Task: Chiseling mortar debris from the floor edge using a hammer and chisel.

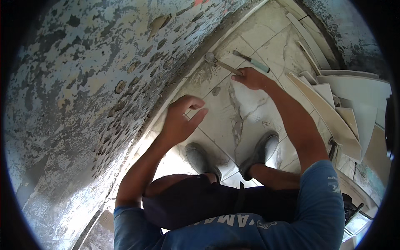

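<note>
My right hand [251, 78] is closed round the end of a hammer's wooden handle [228, 67]. The dull grey hammer head [210, 57] points toward the wall, low over or on the floor tiles; which of the two I cannot tell. Just beyond that hand a chisel-like tool [259, 65] with a pale green grip and a dark blade lies on the floor. My left hand [183, 118] is nearer to me, beside the foot of the wall. Its fingers are bent and stand apart from the thumb, with nothing between them.
At the left rises a wall [83, 79] with peeling blue-grey paint and many chipped pits. Marbled, dusty tiles [216, 137] cover the floor under my grey shoes [266, 146]. Broken pale boards or tiles [354, 98] are piled at the right, near another worn wall [354, 33].
</note>
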{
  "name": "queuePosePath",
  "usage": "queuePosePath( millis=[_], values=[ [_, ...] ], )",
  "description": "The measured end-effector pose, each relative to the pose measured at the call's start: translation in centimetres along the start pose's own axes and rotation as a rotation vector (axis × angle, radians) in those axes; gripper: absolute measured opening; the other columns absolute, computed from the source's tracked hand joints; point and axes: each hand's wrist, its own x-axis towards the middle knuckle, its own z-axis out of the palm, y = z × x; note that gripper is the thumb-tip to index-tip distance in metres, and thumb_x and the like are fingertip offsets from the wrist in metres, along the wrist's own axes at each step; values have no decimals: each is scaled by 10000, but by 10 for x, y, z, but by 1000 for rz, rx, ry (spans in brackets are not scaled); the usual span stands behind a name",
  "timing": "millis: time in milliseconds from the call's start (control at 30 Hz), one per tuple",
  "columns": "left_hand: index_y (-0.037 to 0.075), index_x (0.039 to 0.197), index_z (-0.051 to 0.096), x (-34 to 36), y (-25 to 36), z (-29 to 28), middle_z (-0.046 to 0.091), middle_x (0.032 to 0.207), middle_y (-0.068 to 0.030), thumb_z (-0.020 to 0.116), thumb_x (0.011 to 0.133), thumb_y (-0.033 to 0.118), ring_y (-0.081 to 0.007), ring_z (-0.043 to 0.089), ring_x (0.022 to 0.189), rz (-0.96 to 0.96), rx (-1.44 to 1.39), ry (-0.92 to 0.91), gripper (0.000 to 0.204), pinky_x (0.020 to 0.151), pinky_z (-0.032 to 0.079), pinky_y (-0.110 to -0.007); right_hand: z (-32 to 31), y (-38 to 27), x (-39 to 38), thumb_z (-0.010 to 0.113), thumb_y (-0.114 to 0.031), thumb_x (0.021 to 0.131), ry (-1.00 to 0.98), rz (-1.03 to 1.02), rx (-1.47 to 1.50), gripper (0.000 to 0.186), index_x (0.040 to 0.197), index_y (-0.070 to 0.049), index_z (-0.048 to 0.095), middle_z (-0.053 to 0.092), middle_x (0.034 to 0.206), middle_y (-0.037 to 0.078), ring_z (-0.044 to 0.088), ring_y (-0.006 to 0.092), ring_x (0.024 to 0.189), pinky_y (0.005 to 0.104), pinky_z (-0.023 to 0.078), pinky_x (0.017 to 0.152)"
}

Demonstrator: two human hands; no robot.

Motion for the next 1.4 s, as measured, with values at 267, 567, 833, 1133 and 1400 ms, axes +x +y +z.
queuePosePath(
  millis=[267, 567, 833, 1133, 1400],
  values=[
    [-16, 1064, 514, 82, -97, 84, 572, 943, -80, 572, 875, 319, -159, 538, 925, -570, -728, -133, 389, 850, 427, -302, 28, -11, -9, 524, -435, 855, 144, 77, 221, 463, 933, 16, 596, 590, 731, 170, 547, 269, 679, 377, 437, 670],
    [45, 988, 519, 141, -111, 128, 582, 964, -97, 543, 896, 248, -216, 547, 961, -432, -1247, 56, 224, 817, 431, -340, 20, 14, 14, 571, -403, 827, 55, 35, 293, 431, 1028, -24, 609, 606, 739, 124, 556, 211, 713, 338, 442, 705],
    [87, 875, 518, 145, -118, 123, 556, 754, -49, 600, 853, 257, -213, 579, 790, -458, -1442, 56, 190, 689, 437, -334, 62, 5, 7, 548, -374, 830, 343, 102, 272, 339, 887, -46, 614, 622, 780, 197, 591, 369, 755, 414, 459, 678],
    [141, 746, 394, 155, -109, 126, 357, 556, 16, 581, 833, 458, -151, 392, 528, -628, -1334, 198, 378, 589, 393, -333, 68, -27, -7, 502, -411, 844, 391, 313, 170, 379, 906, -53, 610, 637, 849, 180, 611, 346, 811, 432, 480, 720],
    [124, 727, 391, 147, -106, 117, 344, 536, 7, 570, 846, 443, -159, 387, 464, -680, -1221, 195, 385, 518, 408, -359, 85, -53, -18, 531, -331, 836, 432, 411, 267, 302, 951, -56, 582, 637, 835, 187, 614, 362, 793, 447, 482, 707]
  ],
)
